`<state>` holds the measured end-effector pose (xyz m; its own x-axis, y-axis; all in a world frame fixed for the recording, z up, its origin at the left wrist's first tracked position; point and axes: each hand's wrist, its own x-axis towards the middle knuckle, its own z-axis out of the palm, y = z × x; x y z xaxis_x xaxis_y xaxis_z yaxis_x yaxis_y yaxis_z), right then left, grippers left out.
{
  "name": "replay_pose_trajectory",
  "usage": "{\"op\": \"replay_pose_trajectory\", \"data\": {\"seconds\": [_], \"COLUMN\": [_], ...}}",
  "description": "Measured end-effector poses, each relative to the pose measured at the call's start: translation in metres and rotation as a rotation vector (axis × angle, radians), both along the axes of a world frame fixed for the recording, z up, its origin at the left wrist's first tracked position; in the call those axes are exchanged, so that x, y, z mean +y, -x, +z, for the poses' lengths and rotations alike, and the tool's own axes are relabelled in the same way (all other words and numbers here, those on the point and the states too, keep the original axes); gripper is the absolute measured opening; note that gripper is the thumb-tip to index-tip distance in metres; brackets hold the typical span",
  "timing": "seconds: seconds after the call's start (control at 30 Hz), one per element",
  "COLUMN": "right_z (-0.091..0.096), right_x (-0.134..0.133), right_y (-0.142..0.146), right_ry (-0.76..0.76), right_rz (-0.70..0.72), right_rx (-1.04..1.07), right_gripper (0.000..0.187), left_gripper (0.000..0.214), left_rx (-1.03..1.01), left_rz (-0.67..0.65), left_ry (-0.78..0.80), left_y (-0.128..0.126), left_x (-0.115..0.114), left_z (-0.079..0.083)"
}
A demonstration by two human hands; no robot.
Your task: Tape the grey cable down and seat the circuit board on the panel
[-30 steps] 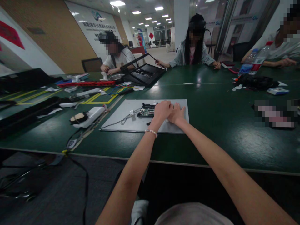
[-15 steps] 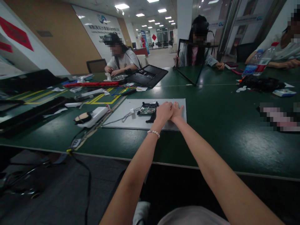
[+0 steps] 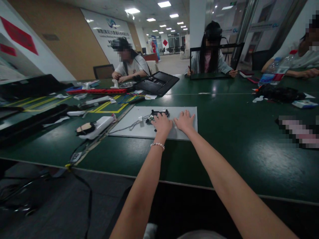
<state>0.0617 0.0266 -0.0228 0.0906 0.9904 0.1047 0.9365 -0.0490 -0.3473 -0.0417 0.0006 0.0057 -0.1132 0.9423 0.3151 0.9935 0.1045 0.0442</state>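
A flat grey-white panel [image 3: 129, 129] lies on the green table, with a circuit board in a black frame [image 3: 159, 112] on top of it. My left hand [image 3: 162, 123], with a beaded bracelet at the wrist, rests over the board, fingers spread, and covers most of it. To its right my right hand [image 3: 184, 120] lies with fingers apart on the panel's right part. Neither hand grips anything that I can see. Grey cables [image 3: 131, 126] with a white tag run from the board toward the panel's left edge.
Left of the panel lies a white device with a black and tan end [image 3: 96, 127]. Beyond the panel is a black casing [image 3: 158, 82]. Across the table a person holds up a black frame [image 3: 191, 63]. Bottles [image 3: 279, 71] and a black bundle [image 3: 279, 91] are at right.
My hands were together right of the board. They have parted, the left moving left over the board and its fingers spreading. Across the table, the person's black frame has been turned and raised.
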Motion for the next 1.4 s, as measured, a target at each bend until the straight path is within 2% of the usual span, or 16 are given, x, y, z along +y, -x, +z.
{"op": "replay_pose_trajectory", "data": {"seconds": [0.13,0.47,0.63,0.73,0.87,1.03,1.1,1.2,1.3,1.4], "right_z": [0.000,-0.001,0.000,0.001,-0.001,-0.001,0.000,0.002,0.003,0.002], "right_x": [0.001,0.004,0.004,0.002,0.001,0.001,0.000,-0.001,-0.002,-0.001], "right_y": [0.000,-0.002,-0.002,-0.003,-0.003,-0.005,-0.006,-0.007,-0.008,-0.008], "right_ry": [0.012,-0.024,-0.026,-0.030,-0.051,-0.042,-0.032,-0.019,-0.017,-0.021], "right_rz": [0.008,0.036,0.037,0.041,0.038,0.047,0.049,0.058,0.057,0.056], "right_rx": [0.008,0.028,0.034,0.042,0.050,0.044,0.043,0.044,0.041,0.034], "right_gripper": [0.069,0.068,0.068,0.067,0.066,0.066,0.066,0.066,0.066,0.067], "left_gripper": [0.043,0.043,0.045,0.044,0.043,0.052,0.052,0.044,0.042,0.045], "left_rx": [-0.005,-0.027,-0.035,-0.015,0.021,0.004,-0.003,0.130,0.218,0.229], "left_rz": [0.026,0.100,0.136,0.117,0.056,-0.032,-0.029,-0.015,0.003,-0.011], "left_ry": [0.081,-0.025,-0.008,-0.002,0.044,0.193,0.130,-0.010,0.078,0.203], "left_y": [0.011,0.027,0.033,0.037,0.041,0.056,0.072,0.106,0.139,0.160], "left_x": [0.020,0.084,0.101,0.100,0.088,0.073,0.070,0.068,0.069,0.073], "left_z": [-0.011,-0.021,-0.021,-0.021,-0.016,0.009,0.022,0.034,0.037,0.035]}}
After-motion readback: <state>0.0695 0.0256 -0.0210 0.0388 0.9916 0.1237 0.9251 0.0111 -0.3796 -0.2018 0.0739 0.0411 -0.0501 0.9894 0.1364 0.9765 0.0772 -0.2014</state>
